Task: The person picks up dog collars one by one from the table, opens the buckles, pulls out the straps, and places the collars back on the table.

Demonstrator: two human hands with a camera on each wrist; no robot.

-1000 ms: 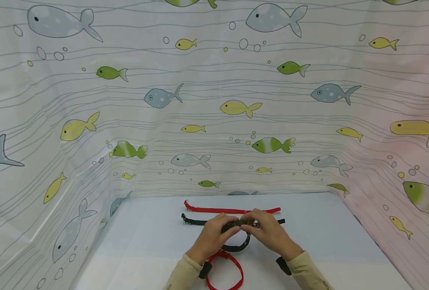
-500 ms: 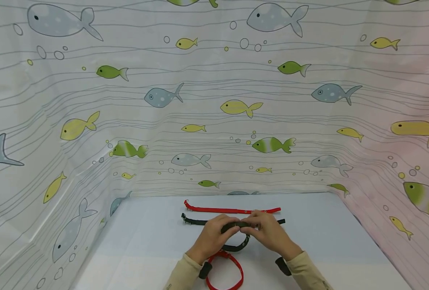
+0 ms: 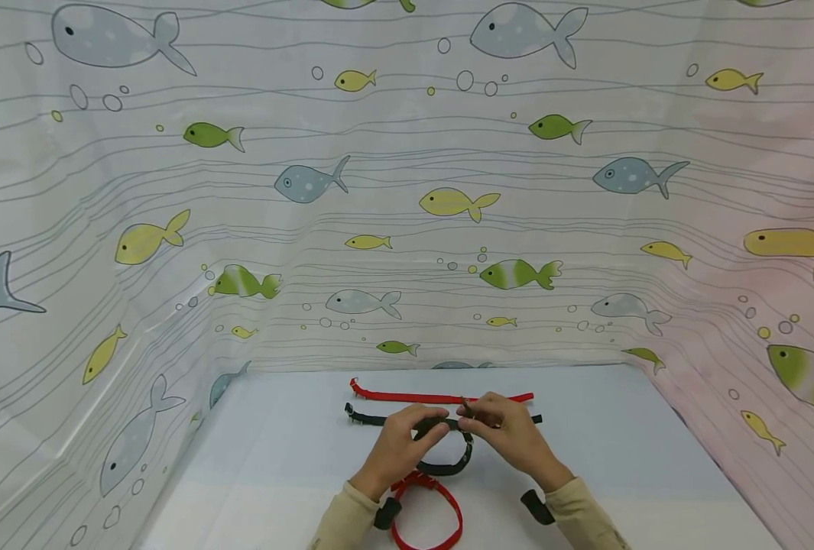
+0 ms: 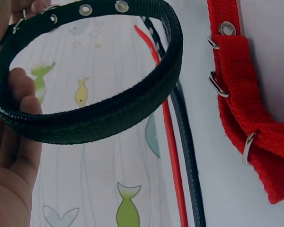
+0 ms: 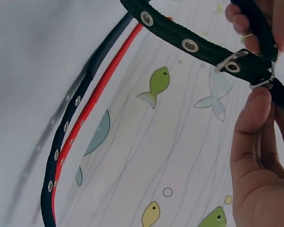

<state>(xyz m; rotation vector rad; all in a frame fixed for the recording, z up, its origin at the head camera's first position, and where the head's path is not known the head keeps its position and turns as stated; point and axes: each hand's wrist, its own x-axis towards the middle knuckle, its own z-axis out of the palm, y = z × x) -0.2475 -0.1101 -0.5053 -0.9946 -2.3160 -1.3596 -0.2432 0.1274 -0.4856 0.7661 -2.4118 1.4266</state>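
Observation:
A dark green webbing collar [image 4: 104,116] with metal eyelets is bent into a loop and held up between both hands. My left hand [image 3: 405,443] grips the loop on its left side; its fingers [image 4: 26,97] curl around the band from inside. Beside the buckle [image 5: 232,60], whose prong lies at an eyelet, my right hand [image 3: 510,435] pinches the collar near a metal ring [image 5: 261,85]. A short dark piece of the strap sticks up between the right thumb and fingers in the head view.
A red collar [image 3: 456,508] fastened into a loop lies nearest the person. Farther back, a dark strap collar [image 3: 372,419] and a red strap collar [image 3: 407,398] lie straight on the white table [image 3: 276,458]. Fish-patterned sheeting [image 3: 551,229] rises around the table.
The right hand has drawn slightly away from the left and turned, lifting a short piece of the strap upward. The left hand keeps its hold. Other collars stay put.

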